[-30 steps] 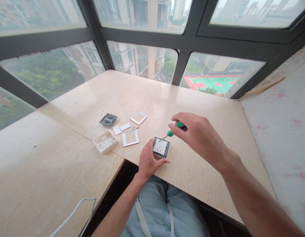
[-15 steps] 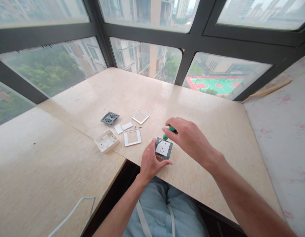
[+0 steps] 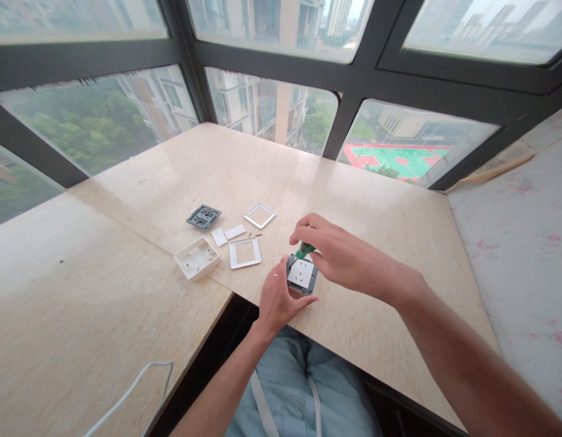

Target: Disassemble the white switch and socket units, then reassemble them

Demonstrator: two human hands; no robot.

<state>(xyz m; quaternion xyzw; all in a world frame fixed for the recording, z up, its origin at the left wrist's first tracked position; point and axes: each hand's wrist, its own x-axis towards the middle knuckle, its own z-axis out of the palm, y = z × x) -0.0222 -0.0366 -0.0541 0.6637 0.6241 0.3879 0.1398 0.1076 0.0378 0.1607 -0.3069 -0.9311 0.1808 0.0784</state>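
A square wall socket (image 3: 301, 274) with a white face and grey frame lies near the front edge of the beige stone table (image 3: 354, 206). My left hand (image 3: 277, 299) grips its near and left sides, fingers curled around it. My right hand (image 3: 333, 252) is closed on a small green-handled screwdriver (image 3: 304, 248), held steeply with its tip down at the socket's far edge. Most of the handle is hidden in my fingers.
Left of the socket lie a white frame (image 3: 245, 252), a white back box (image 3: 197, 258), a grey switch module (image 3: 203, 216), a second white frame (image 3: 260, 215), two small white covers (image 3: 226, 234) and tiny screws (image 3: 253, 235). A white cable (image 3: 130, 388) loops at the lower left. Windows surround the table.
My right hand has come down and left toward the socket, tilting the screwdriver from slanted to nearly upright over its far edge. My left hand has kept its hold.
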